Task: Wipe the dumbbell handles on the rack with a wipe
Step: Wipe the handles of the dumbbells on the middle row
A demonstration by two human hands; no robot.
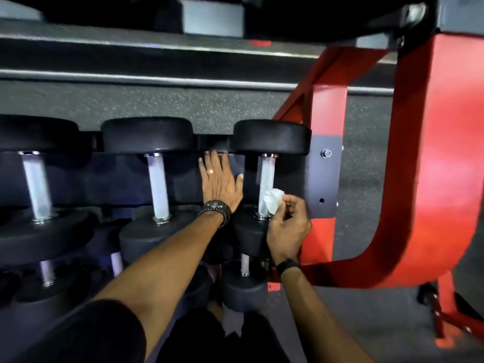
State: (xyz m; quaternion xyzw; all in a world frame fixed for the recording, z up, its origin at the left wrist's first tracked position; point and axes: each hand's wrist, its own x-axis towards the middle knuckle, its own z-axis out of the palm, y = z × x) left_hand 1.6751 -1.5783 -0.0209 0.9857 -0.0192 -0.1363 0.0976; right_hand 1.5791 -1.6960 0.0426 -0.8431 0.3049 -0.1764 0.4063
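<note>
Three black dumbbells lie on the upper tier of the rack. My right hand pinches a crumpled white wipe against the lower part of the silver handle of the rightmost dumbbell. My left hand, fingers straight and spread, rests flat on the dark rack tray between the rightmost and the middle dumbbell. A third dumbbell lies at the left. More dumbbells sit on the tier below, partly hidden by my arms.
The rack's red frame curves around at the right, with a grey bolted end plate beside the rightmost dumbbell. Speckled grey gym floor runs behind the rack. Another red frame part stands at the lower right.
</note>
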